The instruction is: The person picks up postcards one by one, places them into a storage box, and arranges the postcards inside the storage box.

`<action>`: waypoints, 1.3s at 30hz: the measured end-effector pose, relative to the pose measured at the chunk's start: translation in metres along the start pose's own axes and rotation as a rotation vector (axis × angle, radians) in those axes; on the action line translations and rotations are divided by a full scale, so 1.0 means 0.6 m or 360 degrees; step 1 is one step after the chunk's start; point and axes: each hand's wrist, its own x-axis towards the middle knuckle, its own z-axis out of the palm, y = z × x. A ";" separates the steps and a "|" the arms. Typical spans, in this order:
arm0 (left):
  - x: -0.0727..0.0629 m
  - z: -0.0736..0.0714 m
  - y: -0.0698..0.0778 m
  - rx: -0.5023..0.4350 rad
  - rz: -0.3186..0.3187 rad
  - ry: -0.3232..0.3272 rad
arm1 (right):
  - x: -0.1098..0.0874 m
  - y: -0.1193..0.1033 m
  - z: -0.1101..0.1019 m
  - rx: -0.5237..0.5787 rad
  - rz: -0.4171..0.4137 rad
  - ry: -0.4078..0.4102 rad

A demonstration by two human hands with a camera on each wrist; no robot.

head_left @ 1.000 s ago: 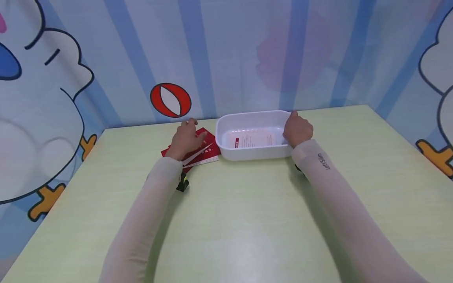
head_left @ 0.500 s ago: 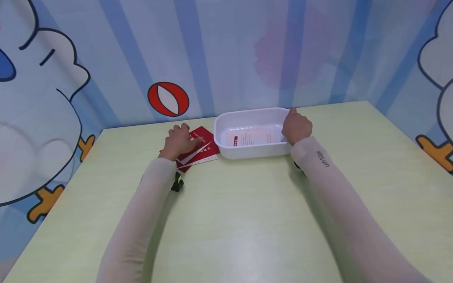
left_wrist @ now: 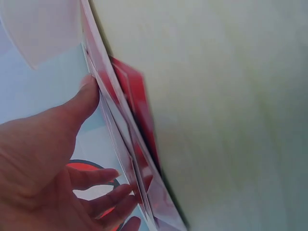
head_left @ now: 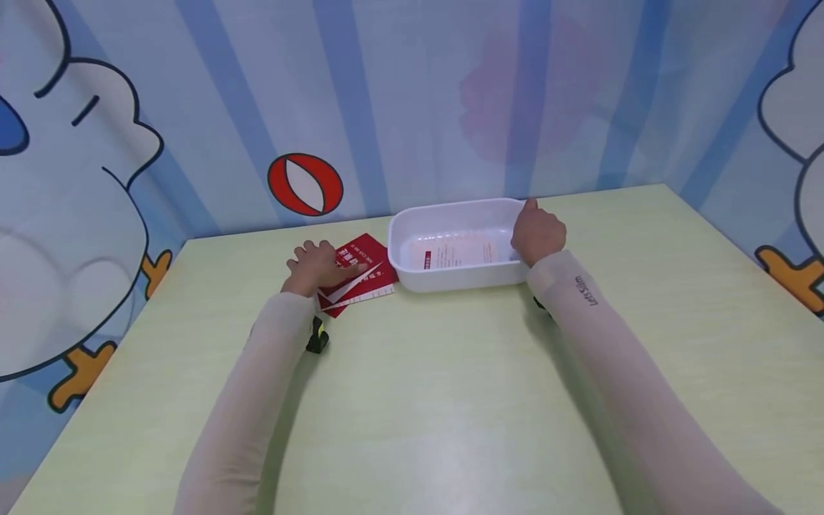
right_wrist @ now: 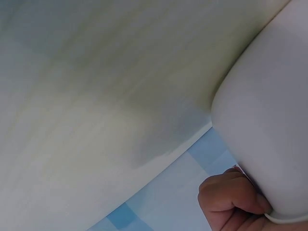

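At the back of the table, a white plastic tray [head_left: 450, 280] stands with a pale printed sheet [head_left: 460, 250] lying in it. My right hand [head_left: 539, 234] grips the tray's right end; in the right wrist view, curled fingers [right_wrist: 231, 195] hold its rim. Left of the tray lies a fanned, overlapping pile of red printed leaflets [head_left: 367, 250], some with white edges showing. My left hand [head_left: 313, 268] is over the pile's left part, fingers spread and hiding some of it. The left wrist view shows the thumb [left_wrist: 86, 98] and fingertips right at the leaflets.
The pale yellow-green table [head_left: 418, 400] reaches back to a blue striped cartoon backdrop [head_left: 418, 107], close behind the tray. A red and white oval [head_left: 305, 184] is printed on it. A black strap buckle [head_left: 317, 336] hangs under the left wrist.
My left hand has moved left and a little toward me over the leaflets, uncovering more of their red faces. My right hand keeps its hold on the tray, which has stayed in place.
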 end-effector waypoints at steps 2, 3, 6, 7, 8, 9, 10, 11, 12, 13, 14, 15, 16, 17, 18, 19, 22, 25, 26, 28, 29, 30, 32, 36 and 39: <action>0.001 0.000 -0.001 -0.0015 -0.0009 -0.0019 | 0.000 0.000 0.000 0.0002 0.0003 0.0004; 0.002 0.000 -0.002 -0.0021 -0.0011 -0.0025 | 0.000 0.001 0.000 0.0004 0.0003 0.0006; 0.006 0.002 -0.004 -0.0025 -0.0014 -0.0028 | 0.000 0.001 0.000 0.0012 0.0006 -0.0004; 0.007 0.003 -0.005 -0.0030 -0.0016 -0.0024 | 0.000 0.001 0.000 0.0014 0.0007 -0.0008; 0.009 0.003 -0.006 -0.0031 -0.0018 -0.0020 | 0.000 0.001 0.000 0.0017 0.0007 -0.0012; 0.010 0.004 -0.007 -0.0031 -0.0019 -0.0014 | -0.001 0.001 0.000 0.0016 0.0008 -0.0017; 0.011 0.005 -0.008 -0.0033 -0.0021 -0.0008 | -0.001 0.001 0.000 0.0015 0.0009 -0.0021; 0.012 0.005 -0.009 -0.0035 -0.0022 -0.0001 | -0.001 0.000 0.001 0.0015 0.0010 -0.0024; 0.012 0.005 -0.009 -0.0039 -0.0023 0.0007 | -0.001 0.000 0.000 0.0012 0.0011 -0.0026; 0.012 0.005 -0.008 -0.0035 -0.0022 0.0014 | -0.002 0.000 0.000 0.0008 0.0013 -0.0026; 0.012 0.005 -0.008 -0.0034 -0.0025 0.0021 | -0.002 0.000 0.000 0.0002 0.0014 -0.0027; 0.013 0.005 -0.006 -0.0035 -0.0027 0.0026 | -0.001 0.000 0.000 -0.0001 0.0016 -0.0028; 0.013 0.004 -0.005 -0.0035 -0.0030 0.0028 | -0.001 0.001 0.000 -0.0003 0.0017 -0.0029; 0.013 0.004 -0.004 -0.0039 -0.0032 0.0032 | -0.001 0.001 0.000 -0.0005 0.0015 -0.0029; 0.012 0.004 -0.003 -0.0042 -0.0035 0.0036 | -0.001 0.002 0.000 -0.0007 0.0014 -0.0030; 0.012 0.003 -0.002 -0.0049 -0.0039 0.0042 | -0.001 0.002 0.000 -0.0005 0.0013 -0.0030; 0.012 0.004 -0.001 -0.0077 -0.0040 0.0068 | -0.001 0.002 0.002 0.0002 0.0013 -0.0023; 0.016 0.008 -0.004 -0.0103 -0.0038 0.0110 | -0.003 -0.002 0.004 0.0008 0.0017 -0.0015; 0.017 0.010 -0.007 -0.0110 -0.0036 0.0122 | -0.004 -0.004 0.005 0.0007 0.0015 -0.0014; 0.019 0.012 -0.012 -0.0110 -0.0028 0.0145 | -0.004 -0.008 0.007 0.0002 0.0014 -0.0015; 0.020 0.013 -0.014 -0.0104 -0.0021 0.0157 | -0.004 -0.010 0.008 0.0000 0.0014 -0.0016; 0.020 0.013 -0.015 -0.0096 -0.0012 0.0170 | -0.004 -0.011 0.008 -0.0002 0.0012 -0.0014; 0.021 0.012 -0.017 -0.0084 0.0012 0.0193 | -0.004 -0.012 0.009 -0.0006 0.0015 -0.0008; 0.019 0.008 -0.019 -0.0068 0.0044 0.0246 | -0.001 -0.016 0.008 0.0006 0.0010 0.0004; 0.017 0.005 -0.023 -0.0093 0.0051 0.0277 | 0.002 -0.021 0.010 0.0013 0.0001 0.0005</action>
